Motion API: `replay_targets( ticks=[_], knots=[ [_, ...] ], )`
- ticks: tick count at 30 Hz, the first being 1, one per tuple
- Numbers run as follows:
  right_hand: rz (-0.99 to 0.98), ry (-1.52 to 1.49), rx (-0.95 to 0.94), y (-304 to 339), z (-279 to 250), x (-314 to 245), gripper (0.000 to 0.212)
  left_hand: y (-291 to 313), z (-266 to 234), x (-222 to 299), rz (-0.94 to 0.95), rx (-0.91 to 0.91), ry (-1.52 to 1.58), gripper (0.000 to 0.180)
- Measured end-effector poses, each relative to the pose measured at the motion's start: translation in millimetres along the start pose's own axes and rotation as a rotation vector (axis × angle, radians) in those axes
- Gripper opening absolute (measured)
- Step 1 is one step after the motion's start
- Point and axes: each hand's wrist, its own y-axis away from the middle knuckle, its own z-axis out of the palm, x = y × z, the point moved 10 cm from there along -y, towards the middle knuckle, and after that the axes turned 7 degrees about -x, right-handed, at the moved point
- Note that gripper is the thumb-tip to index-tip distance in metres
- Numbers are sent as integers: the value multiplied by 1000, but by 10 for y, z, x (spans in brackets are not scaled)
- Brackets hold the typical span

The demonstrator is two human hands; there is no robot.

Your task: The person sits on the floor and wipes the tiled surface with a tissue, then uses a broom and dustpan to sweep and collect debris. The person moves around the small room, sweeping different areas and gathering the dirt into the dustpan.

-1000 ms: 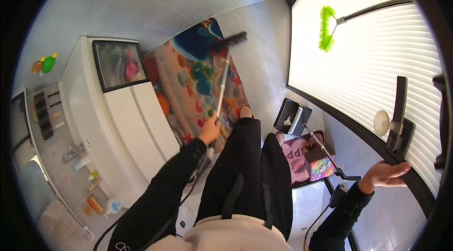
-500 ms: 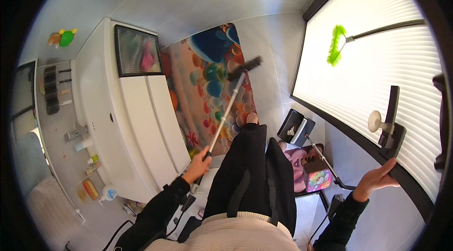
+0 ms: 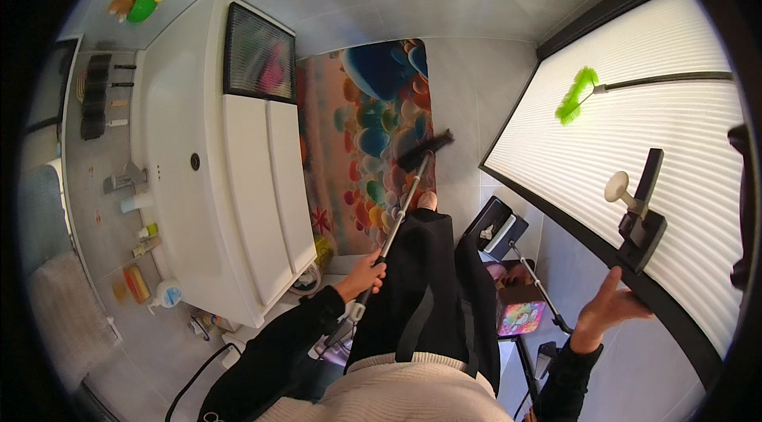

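Note:
My left hand (image 3: 363, 278) is wrapped round the handle of a long broom (image 3: 394, 229). Its pole slants away from me to a dark bristle head (image 3: 425, 151), which lies across the right edge of a colourful pebble-patterned mat (image 3: 361, 160), close to my foot (image 3: 428, 200). On the right, my right hand (image 3: 607, 312) rests against the black frame of a ribbed translucent door (image 3: 571, 217). Its thumb points up and the fingers stretch along the frame. Just above that hand is a black door handle (image 3: 641, 238) with a round pale knob.
A white vanity cabinet (image 3: 238, 208) runs along the left, toiletries beside it. An open dustpan (image 3: 494, 225) with a long handle and a colourful box (image 3: 520, 315) sit near my right leg. A green fuzzy brush (image 3: 578, 95) shows against the door. Grey tiles (image 3: 464, 105) border the mat.
The broom head has come closer to my foot and slightly right, and my left hand has shifted right with the pole. My right hand stays at the door frame; the whole view has shifted slightly.

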Motion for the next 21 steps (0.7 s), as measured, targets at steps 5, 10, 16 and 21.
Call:
replay_targets(
  ticks=[5,10,16,21],
  knots=[
    [-70,3,-172,69,56,-47,77,522,-34,-106,108,47,101,59],
    [-44,16,-331,113,177,60,92,561,-173,-300,288,354,236,56],
    [-234,140,-431,-51,250,295,98,406,-474,-312,465,579,191,13],
    [-350,148,-388,-297,349,360,53,312,-547,-574,497,613,201,15]
  ],
)
